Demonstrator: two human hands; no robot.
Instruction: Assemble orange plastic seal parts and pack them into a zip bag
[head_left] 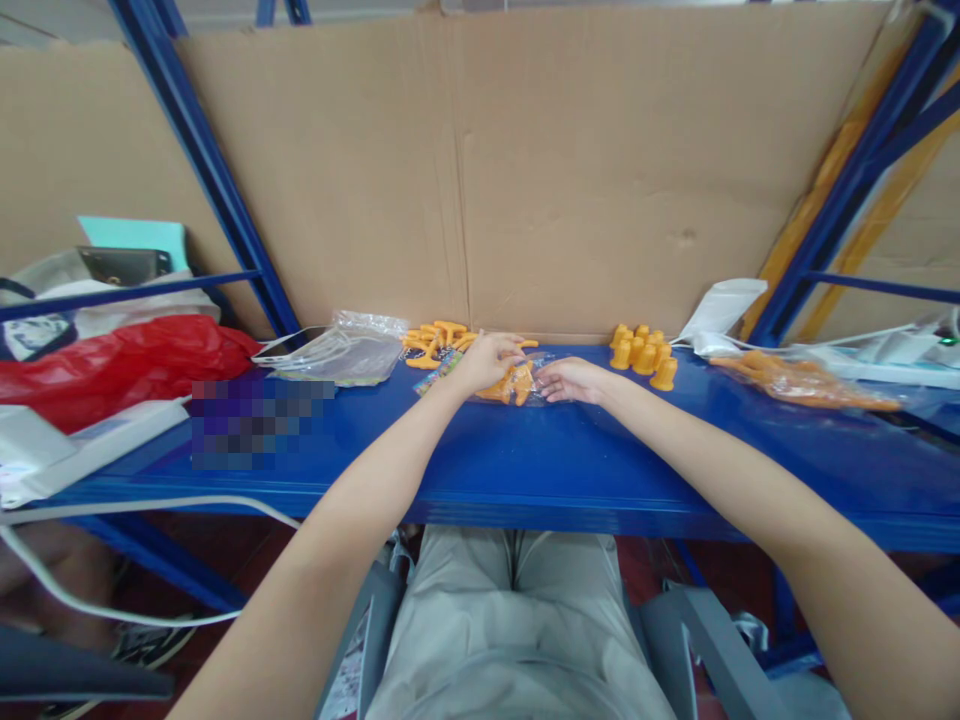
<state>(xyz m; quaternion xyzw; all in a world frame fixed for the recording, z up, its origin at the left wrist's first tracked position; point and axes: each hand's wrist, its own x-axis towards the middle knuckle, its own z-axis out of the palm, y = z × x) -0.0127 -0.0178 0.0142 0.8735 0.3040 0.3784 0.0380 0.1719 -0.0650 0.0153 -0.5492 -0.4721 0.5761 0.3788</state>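
Observation:
A clear plastic bag (517, 385) with orange plastic parts in it lies on the blue table (525, 465), between my two hands. My left hand (489, 362) reaches over its left side, fingers bent down onto the bag and its colourful printed card (439, 375). At the bag's right edge, the curled fingers of my right hand (571, 380) grip the plastic; their tips are too small to see well. Behind my left hand is a pile of orange T-shaped handles (435, 340). Several orange cup-like pieces (641, 352) stand right of my right hand.
A stack of clear bags (345, 350) lies left of the handles. To the right rest another bag of orange parts (802, 378) and a white device (724, 312). A red bag (142, 360) and a white power strip (97, 445) are at left. Cardboard (570, 180) walls off the back.

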